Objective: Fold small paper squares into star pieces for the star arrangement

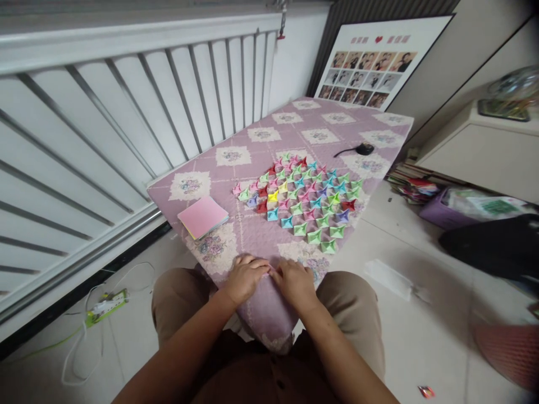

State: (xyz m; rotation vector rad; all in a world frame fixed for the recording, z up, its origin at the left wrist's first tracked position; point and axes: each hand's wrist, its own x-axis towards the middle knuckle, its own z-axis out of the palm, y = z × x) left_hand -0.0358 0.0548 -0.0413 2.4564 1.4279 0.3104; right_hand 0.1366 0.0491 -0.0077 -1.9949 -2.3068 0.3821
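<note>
My left hand (245, 276) and my right hand (296, 280) rest close together at the near edge of a table covered with a purple floral cloth (269, 140). The fingers of both are curled and pressed together, fingertips meeting over the cloth; whatever lies between them is too small to make out. Beyond the hands, many folded coloured paper pieces (303, 196) lie in tidy rows on the cloth. A stack of pink square paper (202, 216) sits to the left of them.
A small black object with a cord (362, 149) lies further back on the table. White railing (126, 112) runs along the left. A photo board (370, 67) leans at the back. Books, a purple bin (438, 210) and a cabinet stand right. A power strip (105, 306) lies on the floor.
</note>
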